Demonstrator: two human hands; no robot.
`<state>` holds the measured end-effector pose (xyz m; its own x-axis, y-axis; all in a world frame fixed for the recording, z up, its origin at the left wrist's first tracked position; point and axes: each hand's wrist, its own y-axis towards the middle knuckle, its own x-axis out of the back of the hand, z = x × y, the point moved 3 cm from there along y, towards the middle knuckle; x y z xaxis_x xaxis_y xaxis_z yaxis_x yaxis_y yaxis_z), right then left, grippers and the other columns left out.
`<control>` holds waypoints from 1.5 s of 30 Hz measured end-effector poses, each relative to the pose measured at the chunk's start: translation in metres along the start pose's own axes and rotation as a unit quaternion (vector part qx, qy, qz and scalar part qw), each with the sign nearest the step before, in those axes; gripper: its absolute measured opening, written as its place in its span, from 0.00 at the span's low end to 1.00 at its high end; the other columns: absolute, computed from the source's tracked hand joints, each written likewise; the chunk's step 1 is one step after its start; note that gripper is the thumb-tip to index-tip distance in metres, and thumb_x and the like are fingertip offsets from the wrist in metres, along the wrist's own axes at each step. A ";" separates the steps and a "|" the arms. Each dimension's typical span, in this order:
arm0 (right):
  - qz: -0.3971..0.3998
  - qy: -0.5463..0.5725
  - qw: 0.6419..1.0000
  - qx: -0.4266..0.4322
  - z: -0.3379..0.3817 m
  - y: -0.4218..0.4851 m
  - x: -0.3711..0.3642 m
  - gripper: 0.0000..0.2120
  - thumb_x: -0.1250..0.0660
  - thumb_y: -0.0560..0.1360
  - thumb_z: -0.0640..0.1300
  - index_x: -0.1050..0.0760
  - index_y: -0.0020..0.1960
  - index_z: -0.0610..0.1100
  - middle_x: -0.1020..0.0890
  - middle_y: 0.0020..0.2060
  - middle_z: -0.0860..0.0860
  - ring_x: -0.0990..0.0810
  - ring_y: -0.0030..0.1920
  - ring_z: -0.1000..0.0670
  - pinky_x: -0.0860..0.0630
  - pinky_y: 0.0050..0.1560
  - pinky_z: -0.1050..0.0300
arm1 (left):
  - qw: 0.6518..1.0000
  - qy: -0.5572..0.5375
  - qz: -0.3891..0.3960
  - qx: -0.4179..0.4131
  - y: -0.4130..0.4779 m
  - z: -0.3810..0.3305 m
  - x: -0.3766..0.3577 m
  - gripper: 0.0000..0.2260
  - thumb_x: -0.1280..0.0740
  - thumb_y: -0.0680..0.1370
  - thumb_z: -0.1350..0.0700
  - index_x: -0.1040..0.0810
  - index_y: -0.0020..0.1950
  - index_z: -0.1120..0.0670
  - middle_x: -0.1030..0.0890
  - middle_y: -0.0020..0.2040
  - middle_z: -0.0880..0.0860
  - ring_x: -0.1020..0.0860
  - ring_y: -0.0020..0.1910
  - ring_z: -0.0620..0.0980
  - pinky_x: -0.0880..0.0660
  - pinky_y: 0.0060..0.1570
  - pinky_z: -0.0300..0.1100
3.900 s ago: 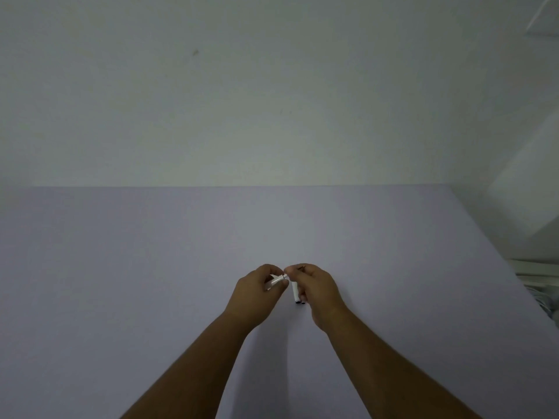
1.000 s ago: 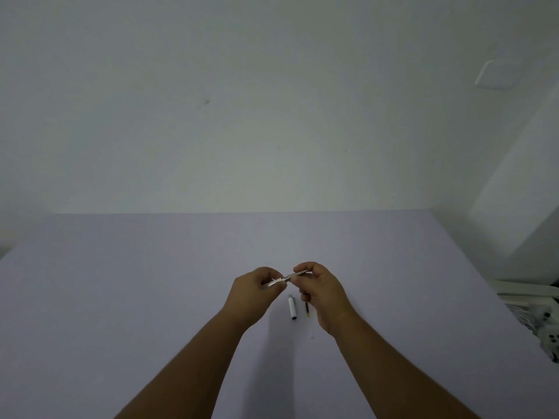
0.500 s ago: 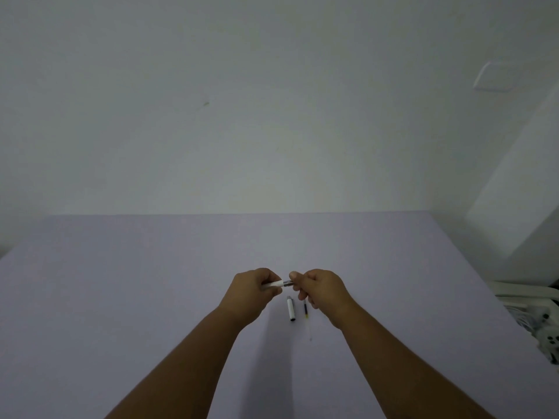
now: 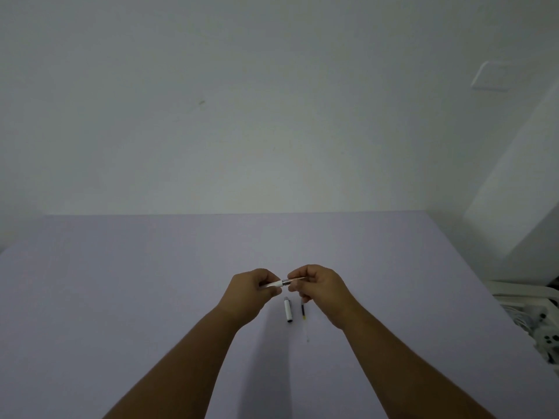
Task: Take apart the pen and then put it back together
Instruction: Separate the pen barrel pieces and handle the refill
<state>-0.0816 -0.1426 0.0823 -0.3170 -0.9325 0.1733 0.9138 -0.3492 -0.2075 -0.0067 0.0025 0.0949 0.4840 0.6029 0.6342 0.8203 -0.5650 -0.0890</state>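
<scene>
In the head view, I am closing my left hand [image 4: 248, 293] around the white pen barrel [image 4: 272, 284], fingers curled tight on it, with its metal collar poking out toward my other hand. I am pinching with my right hand [image 4: 322, 287] the thin tip piece [image 4: 298, 279] that meets that collar, thumb and fingertips pressed together on it. The two hands are sitting close together, just above the table [image 4: 121, 297], with the pen spanning the small gap between them at a slight tilt. Below the gap, a white cap [image 4: 288, 309] is lying on the table, and just to its right a slim dark refill [image 4: 302, 309] is lying alongside it, partly under my right fingers. The table is showing a pale lilac top, running back to a plain white wall [image 4: 242, 116]. Some white clutter [image 4: 532, 322] is sitting off the right edge.
</scene>
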 end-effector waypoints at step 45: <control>0.009 -0.002 0.997 -0.081 -0.003 0.005 0.002 0.08 0.31 0.73 0.48 0.20 0.40 0.43 0.20 0.37 0.48 0.26 0.34 0.52 0.27 0.39 0.59 | 0.997 0.062 0.022 -0.037 0.007 -0.014 -0.006 0.06 0.32 0.76 0.56 0.19 0.50 0.56 0.27 0.34 0.43 0.30 0.32 0.41 0.36 0.32 0.32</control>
<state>-0.0788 -0.1466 0.0788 -0.2990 -0.9388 0.1712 0.8664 -0.3423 -0.3635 -0.0081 -0.0129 0.1008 0.4741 0.5049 0.7213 0.7719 -0.6324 -0.0647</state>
